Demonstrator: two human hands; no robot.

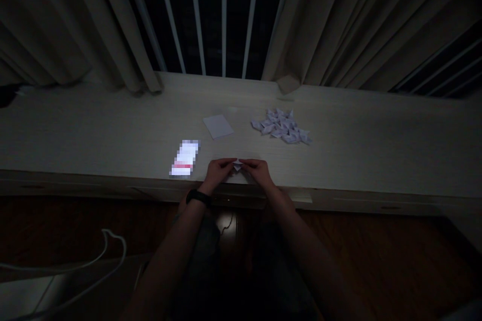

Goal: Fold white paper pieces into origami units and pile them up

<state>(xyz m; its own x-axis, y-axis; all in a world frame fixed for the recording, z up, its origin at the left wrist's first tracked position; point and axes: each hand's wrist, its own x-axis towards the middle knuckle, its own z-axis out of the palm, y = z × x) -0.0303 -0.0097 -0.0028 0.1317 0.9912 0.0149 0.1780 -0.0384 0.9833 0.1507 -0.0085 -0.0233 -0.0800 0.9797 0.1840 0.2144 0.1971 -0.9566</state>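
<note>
Between my two hands, near the front edge of the pale counter [350, 160], is a small folded piece of white paper [237, 165]. My left hand [219, 169] pinches its left side, and a dark band circles that wrist. On the opposite side my right hand [257, 170] pinches the paper too. Beyond the hands lies a flat square of white paper [218, 126], perhaps a stack. To its right sits a pile of several small folded paper pieces [282, 126] with pointed ends.
A lit phone [184, 158], its screen blurred out, lies left of my hands. Curtains [331, 20] and a barred window [211, 15] stand behind the counter. A small box-like object [288, 84] rests by the right curtain. A white cable [113, 233] loops at lower left.
</note>
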